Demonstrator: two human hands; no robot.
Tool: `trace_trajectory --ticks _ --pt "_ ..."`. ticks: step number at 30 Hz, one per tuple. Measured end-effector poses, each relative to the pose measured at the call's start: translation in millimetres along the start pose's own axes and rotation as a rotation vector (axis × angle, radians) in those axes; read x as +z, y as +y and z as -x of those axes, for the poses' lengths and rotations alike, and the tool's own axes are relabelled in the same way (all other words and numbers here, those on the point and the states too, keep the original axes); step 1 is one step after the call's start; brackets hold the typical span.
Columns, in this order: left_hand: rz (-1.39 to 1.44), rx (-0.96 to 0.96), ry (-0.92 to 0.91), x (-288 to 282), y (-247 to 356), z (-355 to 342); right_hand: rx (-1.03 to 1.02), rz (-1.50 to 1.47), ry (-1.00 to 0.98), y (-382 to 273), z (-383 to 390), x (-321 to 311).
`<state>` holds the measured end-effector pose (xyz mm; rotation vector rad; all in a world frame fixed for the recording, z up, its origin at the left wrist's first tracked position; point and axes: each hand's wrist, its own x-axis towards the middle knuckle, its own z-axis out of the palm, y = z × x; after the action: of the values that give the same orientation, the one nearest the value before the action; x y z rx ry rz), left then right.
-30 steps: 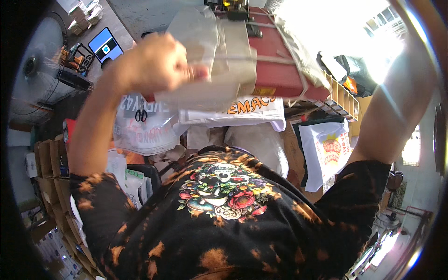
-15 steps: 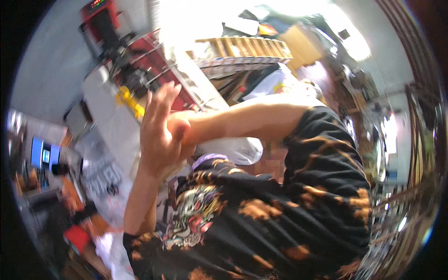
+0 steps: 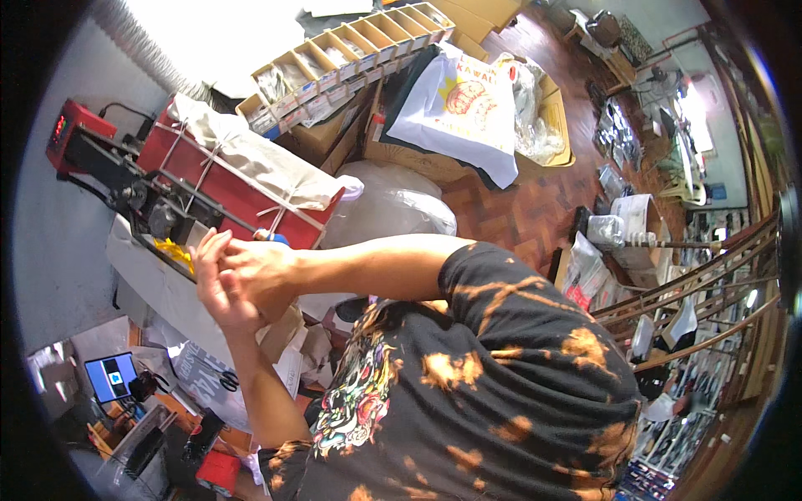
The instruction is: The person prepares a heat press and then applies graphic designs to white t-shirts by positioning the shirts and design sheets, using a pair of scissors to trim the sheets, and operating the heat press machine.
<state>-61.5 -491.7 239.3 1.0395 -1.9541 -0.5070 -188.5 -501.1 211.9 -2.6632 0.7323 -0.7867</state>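
Observation:
My two hands meet at the left of the head view. My left hand [image 3: 218, 292] rises from the lower edge, its fingers stretched upward. My right hand [image 3: 266, 271] comes across from the right and lies against the left palm. Its fingers are largely hidden there, so I cannot tell how they are bent. No held object shows. Just beyond the fingers lies a yellow thing [image 3: 173, 251], partly covered. Close by is a red machine [image 3: 200, 174] with black metal parts, with a whitish cloth [image 3: 259, 163] draped over its top.
A wooden compartment rack [image 3: 351, 50] stands at the back. Beside it, a white printed cloth [image 3: 455, 108] lies over a box. Clear plastic bags [image 3: 393, 213] rest on the tiled floor [image 3: 493, 217]. A lit screen [image 3: 111, 377] is at lower left, long wooden strips [image 3: 693, 288] at right.
The view has shifted and sharpened. My hands sit further left and lower in the picture and press closer together; earlier the left hand's fingers stood more apart from the right.

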Motion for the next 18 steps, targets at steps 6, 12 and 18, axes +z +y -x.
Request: trace_trajectory --ticks 6,12,18 --pt "0.071 -0.342 0.11 10.1 -5.9 -2.3 0.201 0.054 0.682 47.8 118.0 -61.9" --pt "-0.303 -0.307 0.276 32.1 16.2 -10.8 1.115 0.485 0.381 250.3 403.3 -72.9" --pt "-0.267 0.071 0.221 263.0 114.3 -77.0 0.903 0.484 -0.041 343.0 485.2 -85.0"
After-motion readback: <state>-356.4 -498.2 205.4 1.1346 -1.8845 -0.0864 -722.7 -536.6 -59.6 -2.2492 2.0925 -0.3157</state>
